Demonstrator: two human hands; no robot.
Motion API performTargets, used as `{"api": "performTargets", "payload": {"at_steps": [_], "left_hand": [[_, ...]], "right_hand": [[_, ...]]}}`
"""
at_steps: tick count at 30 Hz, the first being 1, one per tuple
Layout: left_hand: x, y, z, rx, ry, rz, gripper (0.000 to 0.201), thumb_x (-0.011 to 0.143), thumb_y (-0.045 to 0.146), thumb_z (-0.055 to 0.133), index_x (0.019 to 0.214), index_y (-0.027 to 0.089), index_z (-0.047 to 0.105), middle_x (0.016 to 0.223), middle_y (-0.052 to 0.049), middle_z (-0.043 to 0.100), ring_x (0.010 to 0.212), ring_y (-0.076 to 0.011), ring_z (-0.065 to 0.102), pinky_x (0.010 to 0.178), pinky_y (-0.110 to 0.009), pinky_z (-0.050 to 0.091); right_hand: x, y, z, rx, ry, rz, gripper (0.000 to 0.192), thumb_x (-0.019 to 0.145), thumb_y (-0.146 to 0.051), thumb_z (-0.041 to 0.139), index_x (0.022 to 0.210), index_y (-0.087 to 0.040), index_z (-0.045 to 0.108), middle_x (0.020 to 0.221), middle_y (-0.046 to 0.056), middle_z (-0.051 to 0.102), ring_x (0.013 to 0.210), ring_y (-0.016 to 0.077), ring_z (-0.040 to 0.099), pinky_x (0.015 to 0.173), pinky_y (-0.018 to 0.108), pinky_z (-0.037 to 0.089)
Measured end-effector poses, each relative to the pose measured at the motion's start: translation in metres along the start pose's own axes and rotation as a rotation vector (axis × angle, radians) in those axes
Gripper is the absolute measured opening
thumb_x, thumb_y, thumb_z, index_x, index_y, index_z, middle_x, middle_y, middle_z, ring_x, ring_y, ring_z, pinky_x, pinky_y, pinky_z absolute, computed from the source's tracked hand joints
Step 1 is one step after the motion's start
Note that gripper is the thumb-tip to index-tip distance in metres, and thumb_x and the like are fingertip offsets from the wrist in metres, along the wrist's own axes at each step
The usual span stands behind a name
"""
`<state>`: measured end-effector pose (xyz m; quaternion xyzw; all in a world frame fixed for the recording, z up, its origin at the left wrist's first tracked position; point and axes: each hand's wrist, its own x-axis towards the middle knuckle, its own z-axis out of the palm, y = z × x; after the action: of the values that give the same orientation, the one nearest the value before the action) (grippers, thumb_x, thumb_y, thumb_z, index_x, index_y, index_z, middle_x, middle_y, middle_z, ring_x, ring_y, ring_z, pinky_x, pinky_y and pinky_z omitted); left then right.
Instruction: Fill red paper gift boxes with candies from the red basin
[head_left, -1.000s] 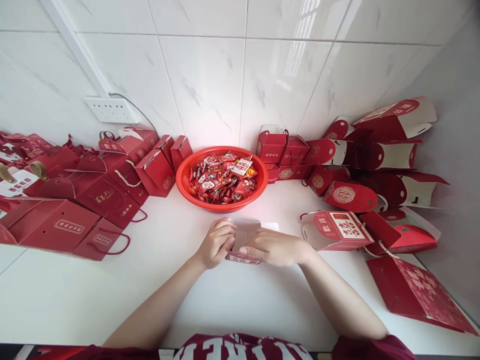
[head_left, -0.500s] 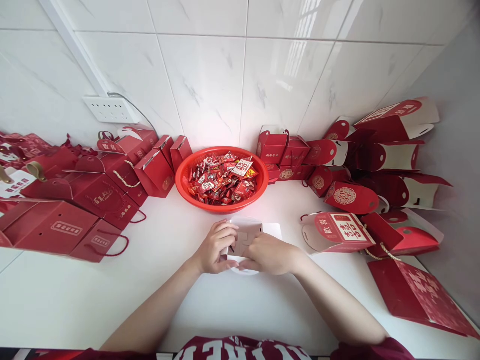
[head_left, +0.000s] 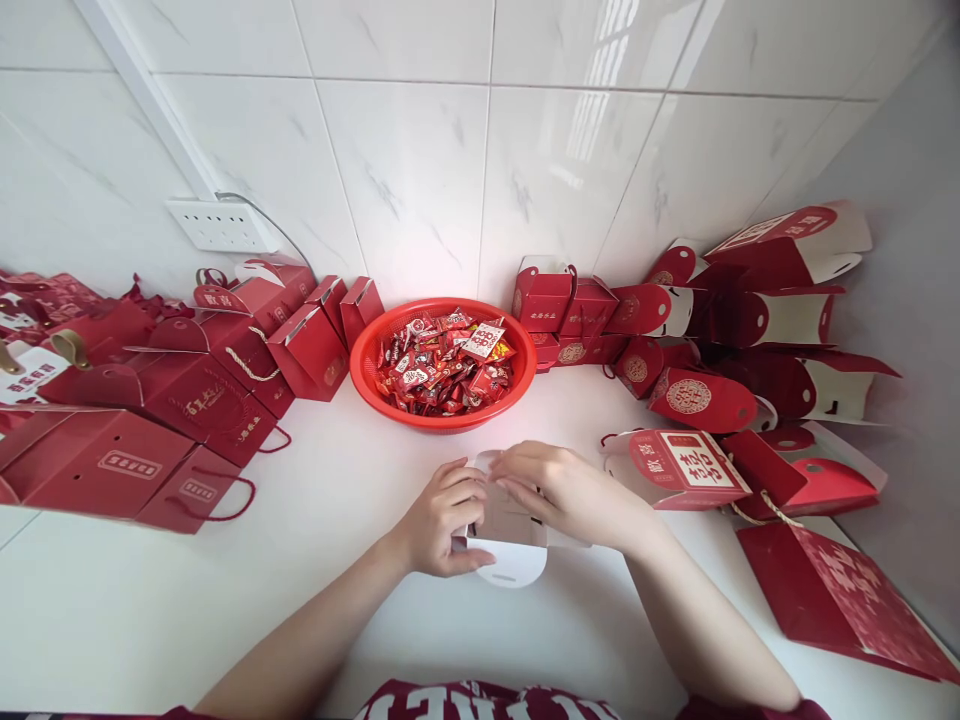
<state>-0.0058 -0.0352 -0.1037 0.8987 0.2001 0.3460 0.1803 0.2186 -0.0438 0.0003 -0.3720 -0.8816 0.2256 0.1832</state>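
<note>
A small cardboard candy box [head_left: 510, 565] stands open in front of me, its white inside facing up. One rounded flap with a slot folds out toward my body. My left hand [head_left: 448, 515] is closed on the box's left side, thumb along the near edge and fingers over the wall. Over the far side bends my right hand [head_left: 562, 490], its fingertips closed at the far flap and covering part of the opening. Just beyond stands a red plastic basket [head_left: 361, 388] heaped with wrapped candies [head_left: 446, 365].
Red gift boxes with cord handles [head_left: 217, 400] are stacked on the left. More red boxes, several with raised flaps [head_left: 701, 395], crowd the right side. A flat red bag [head_left: 840, 600] lies at the near right. A power strip [head_left: 221, 225] is on the tiled wall.
My right hand has moved from the box's near edge and inside to its far flap. The near rounded flap now shows fully, folded out. My left hand keeps hold of the left side.
</note>
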Motion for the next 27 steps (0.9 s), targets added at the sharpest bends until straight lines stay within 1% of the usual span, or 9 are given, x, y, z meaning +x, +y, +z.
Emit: {"api": "performTargets", "payload": {"at_steps": [3,7,11,14,17,20,22,25,27], "left_hand": [[0.001,0.001,-0.001,0.004,0.007,-0.002,0.038,0.083,0.057,0.055,0.071,0.021,0.053,0.080,-0.007,0.062,0.109,-0.0288,0.055,0.108,-0.051,0.035],[0.003,0.002,-0.002,0.013,0.006,0.002,0.037,0.083,0.056,0.056,0.072,0.020,0.052,0.079,-0.007,0.061,0.109,-0.0280,0.055,0.109,-0.050,0.035],[0.002,0.001,-0.001,0.018,-0.001,0.006,0.036,0.082,0.055,0.058,0.072,0.021,0.053,0.079,-0.007,0.061,0.108,-0.0282,0.055,0.108,-0.050,0.036],[0.001,0.000,-0.001,0.009,-0.005,0.000,0.035,0.081,0.054,0.059,0.073,0.021,0.052,0.081,-0.007,0.062,0.108,-0.0285,0.055,0.107,-0.050,0.035],[0.002,0.001,0.000,0.011,-0.008,-0.013,0.034,0.081,0.053,0.059,0.073,0.021,0.052,0.083,-0.007,0.062,0.109,-0.0281,0.056,0.107,-0.049,0.035],[0.003,0.002,0.000,0.022,-0.013,-0.026,0.033,0.080,0.053,0.059,0.073,0.022,0.053,0.083,-0.007,0.063,0.109,-0.0280,0.057,0.108,-0.048,0.035],[0.002,0.001,0.001,0.015,-0.015,-0.024,0.032,0.080,0.052,0.060,0.074,0.021,0.052,0.085,-0.007,0.063,0.109,-0.0284,0.057,0.108,-0.049,0.035],[-0.001,-0.003,0.003,-0.010,0.006,-0.038,0.033,0.078,0.052,0.064,0.080,0.021,0.054,0.107,-0.012,0.062,0.118,-0.0315,0.052,0.109,-0.051,0.034],[-0.005,-0.006,0.005,-0.042,0.031,-0.091,0.043,0.075,0.052,0.069,0.099,0.020,0.055,0.131,-0.017,0.049,0.131,-0.0355,0.041,0.110,-0.054,0.033]], "right_hand": [[0.005,0.003,0.009,-0.140,0.148,0.154,0.023,0.098,-0.022,0.048,0.114,-0.018,0.063,0.116,0.010,0.065,0.104,0.0225,0.061,0.089,0.035,0.048],[0.014,0.008,0.026,-0.329,0.168,0.186,0.030,0.093,-0.020,0.056,0.123,-0.015,0.059,0.124,0.013,0.062,0.111,0.0276,0.058,0.091,0.042,0.049],[0.017,0.011,0.034,-0.416,0.072,0.218,0.037,0.091,-0.020,0.058,0.128,-0.012,0.056,0.127,0.017,0.061,0.114,0.0300,0.058,0.090,0.042,0.049],[0.017,0.013,0.036,-0.409,-0.022,0.228,0.034,0.092,-0.019,0.057,0.125,-0.012,0.058,0.122,0.016,0.065,0.110,0.0287,0.062,0.086,0.038,0.050],[0.018,0.018,0.036,-0.403,-0.075,0.227,0.027,0.091,-0.013,0.053,0.117,-0.014,0.062,0.111,0.013,0.070,0.098,0.0265,0.067,0.077,0.033,0.048],[0.021,0.025,0.034,-0.395,-0.123,0.223,0.024,0.088,-0.007,0.050,0.105,-0.016,0.065,0.094,0.009,0.073,0.082,0.0235,0.070,0.063,0.028,0.042],[0.022,0.029,0.031,-0.362,-0.134,0.209,0.023,0.090,-0.008,0.048,0.098,-0.018,0.067,0.087,0.008,0.074,0.078,0.0220,0.069,0.061,0.027,0.038],[0.022,0.035,0.025,-0.241,-0.139,0.173,0.028,0.094,-0.011,0.044,0.096,-0.020,0.070,0.084,0.007,0.074,0.077,0.0195,0.068,0.064,0.025,0.037],[0.022,0.038,0.023,-0.175,-0.136,0.165,0.029,0.094,-0.010,0.044,0.094,-0.020,0.071,0.081,0.006,0.073,0.075,0.0179,0.066,0.065,0.024,0.037]]}}
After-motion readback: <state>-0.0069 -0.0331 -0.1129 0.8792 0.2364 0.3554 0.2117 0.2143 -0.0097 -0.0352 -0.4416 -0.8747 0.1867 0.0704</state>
